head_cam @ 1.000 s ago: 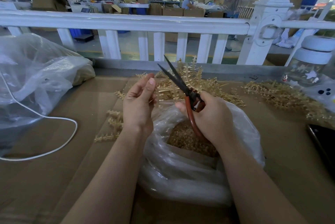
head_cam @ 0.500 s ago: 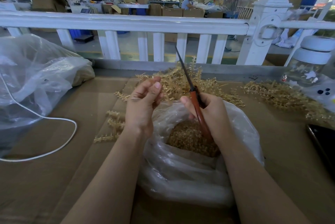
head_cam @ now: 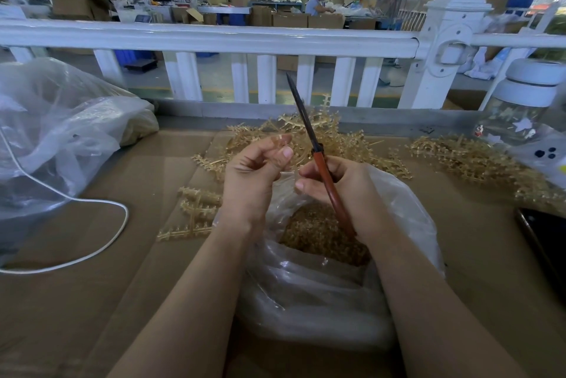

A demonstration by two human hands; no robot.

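By the table's (head_cam: 92, 301) near edge, scissors (head_cam: 320, 160) gripped in your right hand (head_cam: 349, 194) have closed; your left hand (head_cam: 251, 172) pinches, seemingly, a cut sprue (head_cam: 280, 140).

Hidden inside the right hand (head_cam: 346, 194): the finger loops of the scissors (head_cam: 320, 163). Too small to identify: the pale bit (head_cam: 280, 139) pinched by the left hand (head_cam: 254, 175). Cut off at right: dark flat device (head_cam: 548, 246), white-capped bottle (head_cam: 526, 96). Cut off at left: clear plastic bag (head_cam: 46, 139), white cable (head_cam: 126, 218).
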